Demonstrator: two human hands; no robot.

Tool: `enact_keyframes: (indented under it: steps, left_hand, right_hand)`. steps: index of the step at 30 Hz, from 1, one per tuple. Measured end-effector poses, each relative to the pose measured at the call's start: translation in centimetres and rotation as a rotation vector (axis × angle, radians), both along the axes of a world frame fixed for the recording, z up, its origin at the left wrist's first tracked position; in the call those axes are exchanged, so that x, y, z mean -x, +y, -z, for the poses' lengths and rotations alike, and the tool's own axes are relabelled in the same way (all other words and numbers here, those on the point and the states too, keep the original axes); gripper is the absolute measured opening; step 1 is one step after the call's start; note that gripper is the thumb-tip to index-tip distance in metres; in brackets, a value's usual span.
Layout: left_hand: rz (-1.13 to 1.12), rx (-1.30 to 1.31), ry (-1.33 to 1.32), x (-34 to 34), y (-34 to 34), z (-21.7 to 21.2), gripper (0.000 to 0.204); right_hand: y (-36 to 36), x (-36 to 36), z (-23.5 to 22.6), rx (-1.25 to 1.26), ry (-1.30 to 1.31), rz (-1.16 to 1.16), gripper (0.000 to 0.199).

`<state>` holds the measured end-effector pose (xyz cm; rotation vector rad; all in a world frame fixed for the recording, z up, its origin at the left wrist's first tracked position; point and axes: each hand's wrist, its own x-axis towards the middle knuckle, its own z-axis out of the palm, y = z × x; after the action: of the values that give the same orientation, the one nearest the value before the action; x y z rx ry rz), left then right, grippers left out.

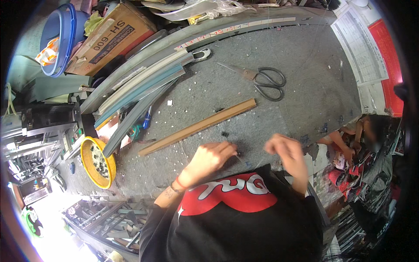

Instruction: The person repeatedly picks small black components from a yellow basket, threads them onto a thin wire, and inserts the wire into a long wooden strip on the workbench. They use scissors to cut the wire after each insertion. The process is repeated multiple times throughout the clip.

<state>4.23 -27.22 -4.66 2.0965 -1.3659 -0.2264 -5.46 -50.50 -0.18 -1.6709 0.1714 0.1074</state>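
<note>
My left hand (213, 157) is low over the near side of the grey worktable, fingers curled together. Something small may be at its fingertips, too small to name. My right hand (287, 153) is raised to the right of it, fingers bent inward and a little smeared, so I cannot see whether it holds anything. Just beyond the left hand lies a small black piece (225, 134). A brown grooved strip (200, 125) lies slantwise in front of both hands. Farther off, black-handled scissors (257, 78) rest with their blades apart.
Long grey, blue and cream strips (144, 89) are stacked at the left, beside a white-handled tool (201, 55). A yellow basket (112, 168) holds small dark pieces. A cardboard box (118, 41) and blue tub (72, 35) stand back left. Another person's arm (345, 146) shows at right.
</note>
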Motion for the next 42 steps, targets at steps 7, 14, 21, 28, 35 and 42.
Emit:
enact_keyframes:
  steps: [7, 14, 21, 28, 35, 42]
  left_hand:
    - [0.229, -0.045, -0.142, 2.4, -1.0, -1.7, 0.024]
    - [-0.192, -0.184, -0.192, 0.7, 0.9, 0.0, 0.048]
    - [-0.354, -0.187, -0.322, -0.5, 2.0, 4.1, 0.062]
    - [-0.345, -0.172, -0.355, -0.9, 2.0, 4.4, 0.039]
    - [-0.381, 0.003, -0.03, -3.6, -0.6, 3.4, 0.01]
    - [-0.276, 0.046, 0.135, -4.4, -0.3, 1.1, 0.013]
  right_hand:
    - [6.0, -6.2, 9.4, -0.369, 0.285, -0.248, 0.028]
    - [5.8, -7.4, 10.2, -0.476, 0.379, -0.182, 0.022]
    - [6.0, -7.4, 9.6, -0.423, 0.421, -0.172, 0.023]
    - [6.5, -7.3, 10.3, -0.407, 0.413, -0.126, 0.022]
    - [7.3, -6.8, 10.6, -0.398, 0.289, -0.029, 0.022]
    - [9.3, -6.3, 10.0, -0.615, 0.165, 0.155, 0.024]
